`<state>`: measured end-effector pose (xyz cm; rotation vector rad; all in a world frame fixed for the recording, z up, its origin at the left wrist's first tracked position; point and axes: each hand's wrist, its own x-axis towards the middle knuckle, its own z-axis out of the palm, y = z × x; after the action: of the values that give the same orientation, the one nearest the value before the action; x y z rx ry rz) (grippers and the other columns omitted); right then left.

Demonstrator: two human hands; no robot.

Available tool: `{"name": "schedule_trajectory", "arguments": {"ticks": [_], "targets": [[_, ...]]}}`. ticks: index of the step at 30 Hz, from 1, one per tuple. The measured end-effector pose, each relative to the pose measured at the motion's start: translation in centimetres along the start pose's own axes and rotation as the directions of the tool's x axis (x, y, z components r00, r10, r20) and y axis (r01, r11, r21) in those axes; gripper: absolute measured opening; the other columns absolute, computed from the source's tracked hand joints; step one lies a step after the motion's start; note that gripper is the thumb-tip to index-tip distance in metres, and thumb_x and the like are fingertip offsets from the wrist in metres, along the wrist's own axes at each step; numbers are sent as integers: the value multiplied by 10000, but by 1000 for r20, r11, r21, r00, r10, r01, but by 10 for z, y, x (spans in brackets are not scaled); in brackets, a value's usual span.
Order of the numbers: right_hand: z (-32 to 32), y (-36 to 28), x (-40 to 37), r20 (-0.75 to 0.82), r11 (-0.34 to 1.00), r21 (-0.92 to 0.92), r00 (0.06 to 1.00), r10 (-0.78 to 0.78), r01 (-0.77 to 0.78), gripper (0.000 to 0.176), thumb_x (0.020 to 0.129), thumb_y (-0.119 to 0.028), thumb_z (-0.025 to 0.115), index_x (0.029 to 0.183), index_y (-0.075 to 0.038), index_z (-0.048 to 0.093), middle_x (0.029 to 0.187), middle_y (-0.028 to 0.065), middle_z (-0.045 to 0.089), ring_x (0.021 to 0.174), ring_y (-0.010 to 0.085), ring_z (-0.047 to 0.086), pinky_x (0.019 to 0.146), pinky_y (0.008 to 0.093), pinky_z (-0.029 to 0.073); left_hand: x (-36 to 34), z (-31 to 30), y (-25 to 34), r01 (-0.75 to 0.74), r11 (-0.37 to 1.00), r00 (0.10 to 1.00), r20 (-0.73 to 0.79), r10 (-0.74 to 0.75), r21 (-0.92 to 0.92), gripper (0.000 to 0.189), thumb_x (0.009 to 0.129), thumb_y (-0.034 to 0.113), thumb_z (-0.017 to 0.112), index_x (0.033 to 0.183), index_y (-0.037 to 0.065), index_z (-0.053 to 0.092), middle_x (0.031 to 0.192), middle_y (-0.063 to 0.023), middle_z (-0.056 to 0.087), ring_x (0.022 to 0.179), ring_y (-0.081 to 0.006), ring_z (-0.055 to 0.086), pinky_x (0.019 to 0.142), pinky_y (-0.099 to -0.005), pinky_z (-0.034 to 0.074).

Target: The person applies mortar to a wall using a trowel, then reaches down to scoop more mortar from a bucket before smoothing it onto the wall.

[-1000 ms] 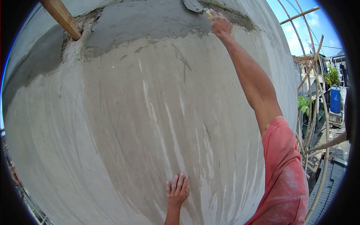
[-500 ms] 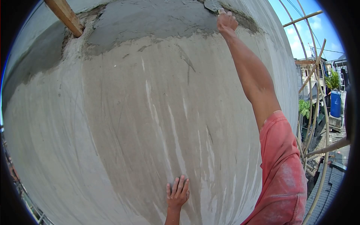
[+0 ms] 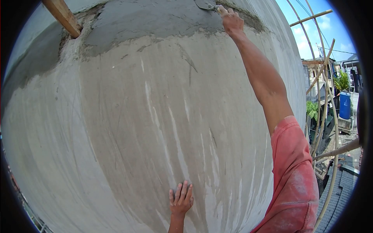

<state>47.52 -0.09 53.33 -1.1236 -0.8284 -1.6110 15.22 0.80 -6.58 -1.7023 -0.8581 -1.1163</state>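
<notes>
My right hand (image 3: 232,21) is raised to the top of the view, its fingers wrapped round the handle of a trowel (image 3: 206,4). The trowel's blade lies against dark wet plaster (image 3: 155,19) on the wall. Lower down, my left hand (image 3: 181,200) rests on the pale dry part of the wall (image 3: 128,116) with its fingers spread and nothing in it. A rough, unsmoothed edge of plaster shows just right of the trowel.
A wooden beam (image 3: 62,16) juts from the wall at the upper left. Bamboo scaffolding poles (image 3: 335,155) stand at the right, with a blue drum (image 3: 345,105), plants and a corrugated roof (image 3: 342,194) beyond them.
My right hand and the trowel have shifted slightly left along the wet plaster. The whole view has shifted a little, and my left hand stays on the wall.
</notes>
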Motion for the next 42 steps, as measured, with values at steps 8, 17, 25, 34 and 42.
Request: {"name": "schedule_trajectory", "arguments": {"ticks": [8,17,25,34,42], "targets": [[-13,-11,-10,187,954,106,948,259,-281,340,915,-339,460,1249,-278,482,1086,97,567,1032,306,561,841,447,447,0,-2,0,1,1000,1000,12,-1,-11,357,841,253,458,1169,221,597,1312,-10,510,1249,-192,424,1106,-466,172],[-2,-28,13,129,975,192,987,91,-115,352,917,-333,462,1268,-313,470,1110,106,561,1047,327,555,852,468,440,2,-1,-1,0,1000,1000,4,0,16,349,852,266,439,1155,219,608,1306,-9,516,1250,-190,424,1105,-467,177],[19,-25,45,172,939,45,929,328,-340,351,939,-264,335,1171,-85,528,1150,148,557,1055,345,560,861,455,464,2,-2,-1,4,999,1000,16,-4,35,346,856,286,439,1157,252,607,1301,31,522,1271,-161,399,1110,-447,163],[-30,-27,-26,75,940,132,949,307,-315,266,899,-242,447,1096,-94,549,1035,152,603,917,338,624,749,453,500,2,-1,0,4,1000,1000,0,-4,0,365,842,242,448,1177,224,591,1307,-3,515,1251,-190,422,1107,-466,172],[-46,-83,-13,183,945,189,955,234,-267,265,904,-186,415,1098,-55,541,1052,169,598,933,337,624,788,422,502,1,-1,0,-1,1000,1000,-1,1,-1,374,829,242,461,1182,218,583,1321,-8,501,1252,-188,420,1104,-470,174]]}}
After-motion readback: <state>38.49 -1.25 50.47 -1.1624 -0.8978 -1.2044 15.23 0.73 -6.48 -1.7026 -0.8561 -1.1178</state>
